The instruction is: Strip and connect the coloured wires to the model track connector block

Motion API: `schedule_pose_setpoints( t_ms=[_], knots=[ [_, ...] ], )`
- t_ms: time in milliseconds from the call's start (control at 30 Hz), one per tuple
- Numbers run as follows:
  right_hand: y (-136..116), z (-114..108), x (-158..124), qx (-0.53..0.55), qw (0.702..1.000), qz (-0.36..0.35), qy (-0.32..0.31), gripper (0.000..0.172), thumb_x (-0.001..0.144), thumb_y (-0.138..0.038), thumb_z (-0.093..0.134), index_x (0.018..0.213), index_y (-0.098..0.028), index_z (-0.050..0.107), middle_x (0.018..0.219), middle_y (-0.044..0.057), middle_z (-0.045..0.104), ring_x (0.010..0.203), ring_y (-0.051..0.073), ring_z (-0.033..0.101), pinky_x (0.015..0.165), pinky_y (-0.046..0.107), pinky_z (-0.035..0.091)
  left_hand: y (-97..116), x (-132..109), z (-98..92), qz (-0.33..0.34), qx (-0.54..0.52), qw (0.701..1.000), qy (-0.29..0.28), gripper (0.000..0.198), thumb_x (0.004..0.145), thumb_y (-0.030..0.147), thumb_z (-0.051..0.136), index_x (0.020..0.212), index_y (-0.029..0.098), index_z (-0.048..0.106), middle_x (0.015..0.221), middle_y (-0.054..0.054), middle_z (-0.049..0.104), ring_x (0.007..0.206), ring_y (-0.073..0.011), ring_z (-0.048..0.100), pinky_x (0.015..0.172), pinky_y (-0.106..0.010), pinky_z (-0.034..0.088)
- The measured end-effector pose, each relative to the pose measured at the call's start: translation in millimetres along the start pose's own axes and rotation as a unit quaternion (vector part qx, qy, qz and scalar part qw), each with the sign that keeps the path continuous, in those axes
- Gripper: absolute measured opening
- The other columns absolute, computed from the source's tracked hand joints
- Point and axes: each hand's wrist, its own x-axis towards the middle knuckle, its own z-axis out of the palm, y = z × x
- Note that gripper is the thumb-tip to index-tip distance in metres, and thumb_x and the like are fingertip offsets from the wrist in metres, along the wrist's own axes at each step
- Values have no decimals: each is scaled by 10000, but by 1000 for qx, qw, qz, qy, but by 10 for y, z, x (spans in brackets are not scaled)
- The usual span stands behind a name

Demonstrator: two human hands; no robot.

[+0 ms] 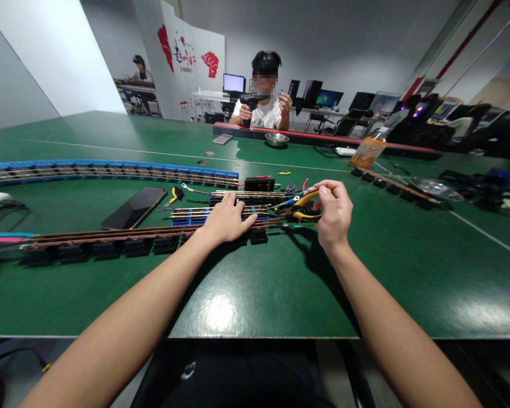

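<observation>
- Grasping yellow-handled pliers (pixel 309 196), the right hand (pixel 335 212) is near the rail strips (pixel 191 215).
- Lying over these strips, the left hand (pixel 226 220) has fingers spread, unclenched.

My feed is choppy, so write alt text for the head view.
A person's left hand lies spread over brassy rail strips on a green table while the right hand grips yellow-handled pliers by the strips' right ends. A dark phone lies to the left; opposite, another person holds a drill-like tool.

Blue track (pixel 110 170): cut off at left
Bottle (pixel 368 151): lettering blurred
Pliers (pixel 305 215): tips unclear (too small) among wires (pixel 285 202)
</observation>
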Motion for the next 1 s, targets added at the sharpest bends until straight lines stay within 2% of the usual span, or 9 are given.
schedule_pose_setpoints(
  t_ms=[167,333,433,567,733,800,900,1000],
  knots=[
    [-17,-50,6,-107,993,-57,-10,229,904,-406,568,867,-205,670,839,28,702,744,161,626,658,290,499,-5,5,7,2,0,1000,2,651,980,583,315,1264,80,614,1546,-229,394,1466,-346,339,1154,-466,358],
    [-38,-86,-2,-171,979,-107,13,235,904,-386,571,855,-211,719,881,25,622,595,112,508,542,263,421,-6,5,11,3,0,1000,2,661,982,583,320,1265,63,613,1540,-253,386,1472,-351,327,1157,-460,354],
    [-60,-88,-17,-192,972,-135,0,235,915,-370,564,851,-215,729,803,13,611,633,126,537,582,271,430,-7,6,16,2,2,1000,0,670,983,585,319,1282,58,607,1544,-251,383,1475,-356,322,1161,-456,348],
    [-58,-72,-62,-141,985,-87,-49,210,927,-373,566,923,-216,705,617,-47,564,493,101,496,505,248,400,-10,6,21,0,6,1000,-4,683,984,590,315,1312,57,589,1554,-248,372,1483,-357,307,1165,-456,343],
    [-66,-56,-108,-105,989,-61,-84,191,898,-342,619,1016,-204,678,730,-7,712,579,126,652,525,243,482,-17,6,26,5,4,1000,-2,689,984,589,313,1308,48,589,1554,-259,366,1478,-358,317,1169,-454,336],
    [-110,-57,-123,-130,982,-84,-108,211,890,-313,627,1064,-201,670,763,5,749,530,113,630,490,237,471,-19,5,27,6,3,1000,0,682,983,589,322,1300,49,595,1549,-262,370,1473,-359,326,1172,-452,334],
    [-231,-70,-163,-186,960,-156,-137,229,864,-267,655,1082,-201,673,768,-3,770,422,79,544,430,227,438,-21,6,28,5,1,1000,1,665,983,585,332,1283,60,607,1532,-256,393,1465,-356,341,1168,-451,343],
    [-367,-115,-233,-216,944,-223,-109,227,846,-215,657,1071,-200,687,748,-13,770,441,90,603,445,227,474,-22,9,29,8,3,1000,4,651,984,582,328,1260,69,618,1506,-244,428,1446,-354,368,1153,-451,363]
  ],
)
